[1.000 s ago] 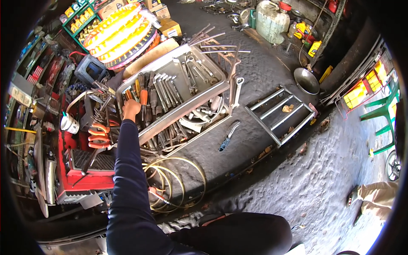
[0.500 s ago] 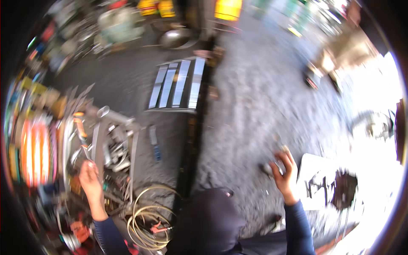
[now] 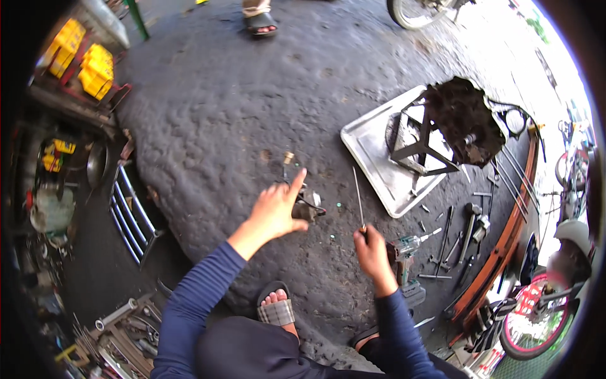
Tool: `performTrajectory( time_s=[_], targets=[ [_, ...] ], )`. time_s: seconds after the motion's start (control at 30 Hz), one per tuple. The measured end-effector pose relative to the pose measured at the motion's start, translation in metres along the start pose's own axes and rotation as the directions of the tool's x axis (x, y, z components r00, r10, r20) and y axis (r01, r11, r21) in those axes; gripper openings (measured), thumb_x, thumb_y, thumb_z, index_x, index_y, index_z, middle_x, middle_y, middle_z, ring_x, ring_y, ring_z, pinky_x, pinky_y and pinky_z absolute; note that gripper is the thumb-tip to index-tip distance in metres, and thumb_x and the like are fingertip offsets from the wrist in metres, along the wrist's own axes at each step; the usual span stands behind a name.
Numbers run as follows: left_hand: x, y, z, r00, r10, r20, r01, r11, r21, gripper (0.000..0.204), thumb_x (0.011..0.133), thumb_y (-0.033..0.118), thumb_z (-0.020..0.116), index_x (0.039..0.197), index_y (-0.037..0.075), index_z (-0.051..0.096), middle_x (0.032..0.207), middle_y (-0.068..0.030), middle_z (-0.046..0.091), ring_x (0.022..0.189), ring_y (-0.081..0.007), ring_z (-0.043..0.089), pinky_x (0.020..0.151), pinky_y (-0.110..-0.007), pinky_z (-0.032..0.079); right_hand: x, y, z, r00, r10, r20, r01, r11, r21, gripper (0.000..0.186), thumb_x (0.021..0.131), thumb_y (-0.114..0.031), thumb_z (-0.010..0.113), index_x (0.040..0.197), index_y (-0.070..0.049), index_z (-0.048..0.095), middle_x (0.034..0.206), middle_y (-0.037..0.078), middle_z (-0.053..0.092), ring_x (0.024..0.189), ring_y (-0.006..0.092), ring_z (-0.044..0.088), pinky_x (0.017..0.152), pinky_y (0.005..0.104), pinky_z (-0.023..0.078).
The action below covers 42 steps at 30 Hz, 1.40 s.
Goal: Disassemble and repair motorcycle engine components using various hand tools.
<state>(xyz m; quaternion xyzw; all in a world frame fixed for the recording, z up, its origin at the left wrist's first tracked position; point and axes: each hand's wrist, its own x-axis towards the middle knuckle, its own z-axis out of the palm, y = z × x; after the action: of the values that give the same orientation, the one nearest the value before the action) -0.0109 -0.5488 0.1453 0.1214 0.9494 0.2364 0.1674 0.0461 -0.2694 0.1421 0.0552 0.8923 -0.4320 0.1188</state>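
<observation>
My left hand [image 3: 273, 208] is open, index finger stretched out, above a small dark part with a short cable [image 3: 310, 210] lying on the rough dark floor. My right hand [image 3: 372, 252] grips a screwdriver [image 3: 358, 199] by its handle, the long thin shaft pointing away from me. Beside that hand lies a teal cordless drill [image 3: 406, 249]. Farther right are scattered wrenches and other hand tools [image 3: 471, 234]. Beyond them a metal tray [image 3: 369, 142] carries a black angular frame [image 3: 410, 150], with a dark, dirty engine-like part [image 3: 461, 120] on top.
Another person's sandaled foot [image 3: 261, 24] stands at the top, near a wheel [image 3: 410, 12]. At the left are a chrome rack [image 3: 128, 211], yellow items [image 3: 96, 69] and piled tools [image 3: 129, 331]. An orange rail [image 3: 505, 252] and a pink-wheeled bicycle [image 3: 533, 316] are at the right.
My view has swung right from the tool trays to the floor work area. My left hand has left the tool tray; a screwdriver from there is now in my right hand.
</observation>
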Motion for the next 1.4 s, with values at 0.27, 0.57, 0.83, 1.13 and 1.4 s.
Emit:
performTrajectory(
  time_s=[0.27,0.57,0.83,1.13,1.4],
  targets=[
    [0.032,-0.031,0.108,0.985,-0.044,-0.168,-0.021,0.931,-0.365,0.104,0.074,0.017,0.088,0.159,0.016,0.026,0.116,-0.0267,0.070,0.107,-0.0500,0.068,0.092,-0.054,0.055,-0.084,0.024,0.075,0.936,0.304,0.180,-0.353,0.803,0.479,0.040,0.105,-0.011,0.058,0.144,-0.001,0.054,0.076,0.004,0.058,0.064,0.0134,0.054,0.065,0.0298,0.049],
    [0.070,-0.067,0.047,0.935,-0.258,-0.243,0.221,0.960,-0.172,0.106,0.073,0.042,0.093,0.153,0.018,0.027,0.110,-0.0260,0.074,0.103,-0.0487,0.072,0.089,-0.056,0.057,-0.039,-0.027,0.077,0.993,0.011,0.122,-0.060,0.912,0.405,0.049,0.098,0.000,0.058,0.147,0.001,0.055,0.116,0.025,0.072,0.090,0.0250,0.071,0.084,0.0334,0.054],
    [0.071,-0.077,0.042,0.920,-0.324,-0.222,0.273,0.934,-0.231,0.096,0.073,0.038,0.095,0.146,0.014,0.038,0.114,-0.0200,0.076,0.109,-0.0429,0.073,0.093,-0.050,0.058,-0.021,-0.026,0.094,0.993,-0.033,0.115,-0.019,0.903,0.430,0.050,0.097,0.000,0.058,0.147,-0.004,0.057,0.114,0.013,0.075,0.076,0.0091,0.056,0.074,0.0274,0.051],
    [0.068,-0.082,0.032,0.930,-0.300,-0.212,0.212,0.909,-0.358,0.097,0.071,0.031,0.097,0.146,0.013,0.040,0.119,-0.0183,0.076,0.114,-0.0371,0.073,0.099,-0.046,0.058,-0.008,-0.018,0.076,0.977,-0.021,0.213,-0.077,0.895,0.440,0.048,0.097,0.000,0.058,0.145,-0.006,0.062,0.090,-0.001,0.066,0.070,0.0047,0.043,0.066,0.0238,0.042],
    [0.063,-0.087,0.032,0.930,-0.307,-0.203,0.220,0.906,-0.361,0.090,0.071,0.030,0.097,0.140,0.010,0.042,0.116,-0.0183,0.076,0.113,-0.0364,0.074,0.097,-0.046,0.057,0.006,-0.025,0.052,0.911,0.080,0.404,-0.281,0.837,0.469,0.047,0.097,-0.001,0.054,0.144,-0.003,0.062,0.087,0.004,0.068,0.066,0.0062,0.050,0.063,0.0259,0.045]
  ],
)
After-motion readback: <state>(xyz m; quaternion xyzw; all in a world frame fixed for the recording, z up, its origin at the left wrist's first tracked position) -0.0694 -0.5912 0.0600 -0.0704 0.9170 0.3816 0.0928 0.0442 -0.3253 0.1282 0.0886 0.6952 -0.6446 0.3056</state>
